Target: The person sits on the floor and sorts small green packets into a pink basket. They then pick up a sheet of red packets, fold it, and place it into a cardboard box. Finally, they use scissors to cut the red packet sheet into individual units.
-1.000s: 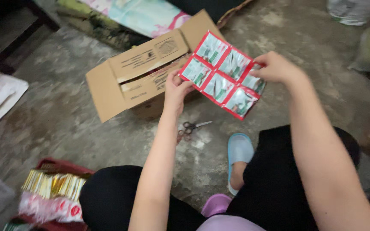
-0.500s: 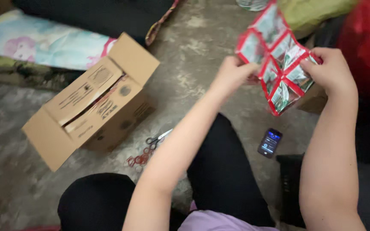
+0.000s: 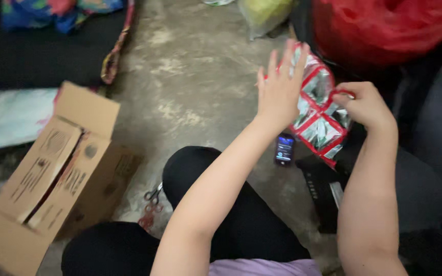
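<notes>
The sheet of joined red-edged sachets [image 3: 319, 115] is sitting farther to the right and lower than half a second ago, now hanging close beside the red bag, and the cardboard box is lying much farther toward the left edge of the view as the head is turning right. The right hand [image 3: 367, 106] is pinching the sheet's right edge at about three o'clock, its grip closed on the red border between thumb and curled fingers. The left hand [image 3: 281, 89] is resting flat against the near face of the sheet at nine o'clock, fingers spread and straight, its grip open and pressing rather than clasping. So the sheet is being carried away from the box and toward the right side, held up off the floor. Just below the sheet, at six o'clock, a small dark phone [image 3: 284, 148] with a lit screen is lying on the concrete floor [image 3: 190, 92]. At one o'clock the big red bag [image 3: 384, 25] is bulging. Far out at eight o'clock, red-handled scissors [image 3: 151, 207] are lying beside the person's black-clad knee, and beyond them the open cardboard box [image 3: 52, 179] is resting on its side.
</notes>
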